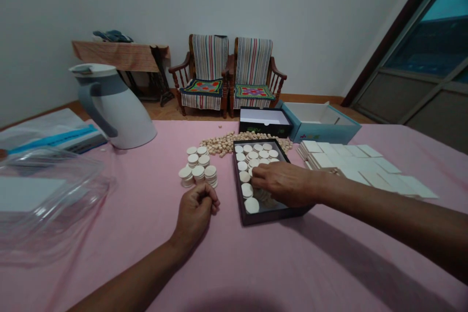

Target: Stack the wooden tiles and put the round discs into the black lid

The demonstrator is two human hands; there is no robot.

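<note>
My right hand (283, 181) reaches into a shallow black box (239, 190) holding rows of stacked round white discs (247, 190). Its fingers point down, drawn together among the discs, and the fingertips are hidden, so what they grip does not show. My left hand (197, 204) rests on the pink tablecloth, left of the box, with its fingers loosely curled and nothing visible in them. Just beyond that hand, several short stacks of pale discs (198, 171) stand close together.
Small wooden beads (223, 145) lie heaped behind the box. Square white tiles (351, 161) are stacked at right. Farther back are a black box (265, 122) and a blue box (321, 126). A white-grey jug (117, 107) and clear plastic packaging (47, 200) occupy the left.
</note>
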